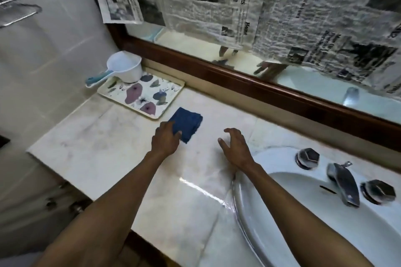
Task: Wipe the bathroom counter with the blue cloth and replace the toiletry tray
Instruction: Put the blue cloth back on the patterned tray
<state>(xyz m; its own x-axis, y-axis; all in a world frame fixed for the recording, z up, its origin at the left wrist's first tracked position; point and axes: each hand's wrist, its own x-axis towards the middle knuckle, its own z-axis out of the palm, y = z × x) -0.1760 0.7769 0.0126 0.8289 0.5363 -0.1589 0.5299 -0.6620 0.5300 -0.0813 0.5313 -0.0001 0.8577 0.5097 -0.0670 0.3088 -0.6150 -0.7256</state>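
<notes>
Blue cloth (pixel 186 122) notes, reading left to right.

- White dipper (pixel 128 69) is sitting at 10 o'clock in the view, its base on the far corner of the toiletry tray (pixel 170 102) and its blue handle sticking out past the left rim. Its bowl is showing nothing inside.
- Toiletry tray is lying flat in the back-left corner of the counter (pixel 104 147). It is carrying only the dipper, with no toiletries showing on it.
- Counter marble at 9 o'clock is showing grey smudges, so the wiping looks unfinished there.
- Blue cloth is lying folded on the counter at mid-frame, just beside the tray's near corner, at 4 o'clock from it.
- Left hand (pixel 166 138) is gripping the cloth's near-left corner, fingers on top and thumb against the near edge.
- Right hand (pixel 235 147) is hovering or resting lightly at 3 o'clock from the cloth, well apart from the left. Its fingers are spread and holding nothing. Contact with the marble cannot be told.
- Sink (pixel 249 212) is filling the 4 o'clock corner, and nothing is lying in the part of the basin in view.

Judgement: wiping is under way or only starting. The tray step is left to do, and whether the tray is sitting in its proper place cannot be told.
</notes>
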